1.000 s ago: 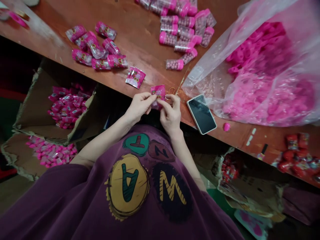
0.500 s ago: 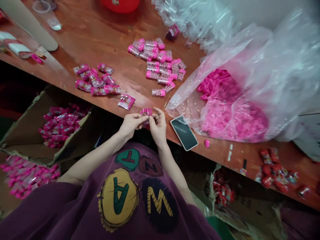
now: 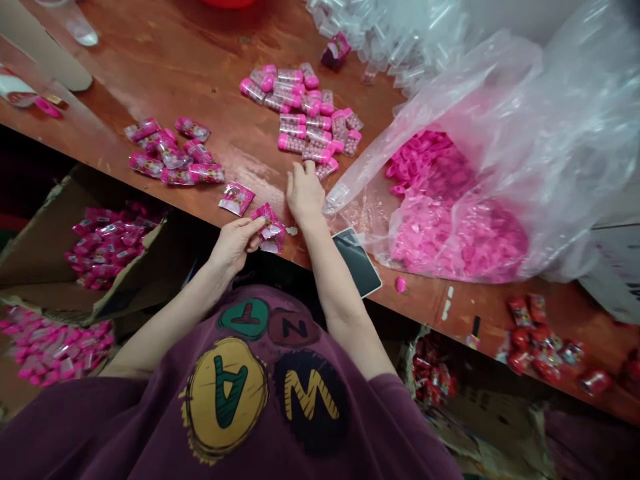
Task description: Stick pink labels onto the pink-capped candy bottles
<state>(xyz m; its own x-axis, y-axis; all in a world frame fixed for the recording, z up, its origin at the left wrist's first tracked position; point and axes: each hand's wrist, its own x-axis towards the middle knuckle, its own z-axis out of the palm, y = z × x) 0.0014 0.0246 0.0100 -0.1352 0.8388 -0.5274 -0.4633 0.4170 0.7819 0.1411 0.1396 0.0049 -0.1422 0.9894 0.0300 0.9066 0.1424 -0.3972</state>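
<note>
Between the thumb and fingers of my left hand (image 3: 235, 241) is a pink printed sachet (image 3: 271, 229), held at its left edge over the table's front edge. A second pink sachet (image 3: 237, 199) lies flat just beyond that hand. My right hand (image 3: 306, 193) reaches forward, its fingers bent down at the near end of a cluster of small bottles (image 3: 306, 131). The bottles are clear, with pink caps and pink beads inside. The nearest bottle is hidden under these fingers, which look closed on it. Filled pink packets (image 3: 173, 157) lie in a pile to the left.
Pink plastic parts (image 3: 450, 220) sit in a clear bag on the right, with clear tubes (image 3: 390, 33) behind. A phone (image 3: 357, 261) lies by my right forearm. Red packets (image 3: 543, 347) lie far right. Below the edge stands a cardboard box (image 3: 35, 267) holding pink packets.
My right hand has left the sachet and moved forward to the nearest bottle, covering it. My left hand keeps the sachet and has shifted slightly left. The whole view has shifted a little.
</note>
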